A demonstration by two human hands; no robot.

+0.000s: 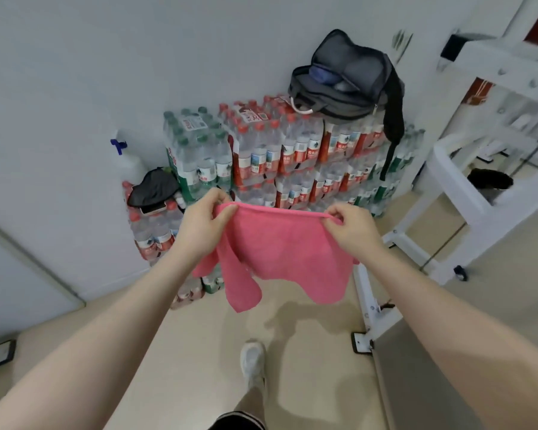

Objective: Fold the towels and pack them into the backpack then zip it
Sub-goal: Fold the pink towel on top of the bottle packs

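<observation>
A pink towel (288,249) hangs in the air in front of me, stretched along its top edge. My left hand (201,223) pinches its top left corner. My right hand (350,228) pinches the top right corner. The lower edge droops in loose flaps. A dark grey backpack (351,77) lies unzipped on top of the stacked water bottle packs (280,150) against the wall, with something blue visible inside and a black strap hanging down the right side.
A white metal frame on wheels (466,193) stands at the right. A spray bottle (128,159) and a black cloth item (153,189) sit on lower bottle packs at the left. My shoe (253,363) is on the beige floor below.
</observation>
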